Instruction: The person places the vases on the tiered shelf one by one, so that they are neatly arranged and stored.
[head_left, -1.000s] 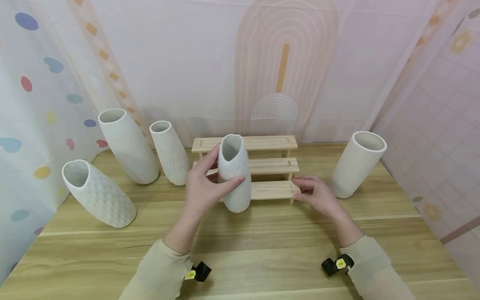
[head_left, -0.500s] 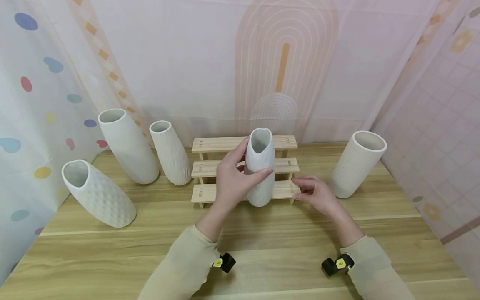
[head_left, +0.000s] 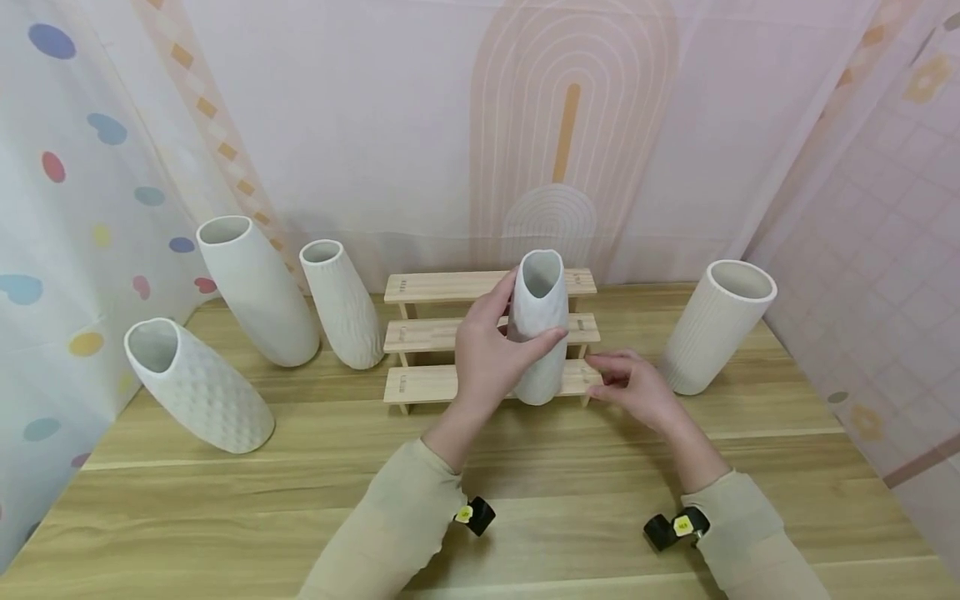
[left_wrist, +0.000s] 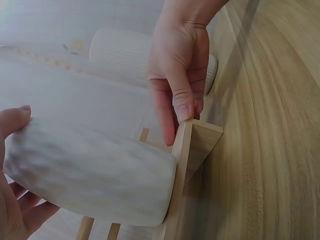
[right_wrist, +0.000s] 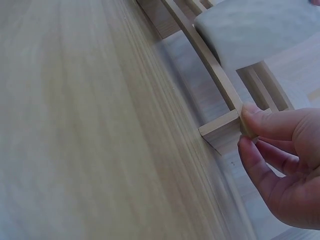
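Observation:
A white textured vase [head_left: 547,371] with a wavy rim is in my left hand [head_left: 487,350], fingers and thumb curled round its side. It stands upright at the right part of the lowest step of a three-tier wooden stand [head_left: 423,383]. Its base [left_wrist: 162,192] is right at the step's board in the left wrist view. My right hand [head_left: 637,390] pinches the right end of that lowest board between thumb and fingers. The right wrist view shows this thumb [right_wrist: 255,117] on top of the board end and a finger below it.
A ribbed white vase [head_left: 708,342] stands on the table to the right of my right hand. Left of the stand are a narrow vase [head_left: 345,317], a tall smooth vase [head_left: 258,292] and a dimpled vase [head_left: 210,400]. A patterned curtain [head_left: 360,125] hangs behind.
My left hand has carried the wavy-rimmed vase to the right and slightly back, from the stand's left half to its right part. The right hand has kept its pinch on the board end.

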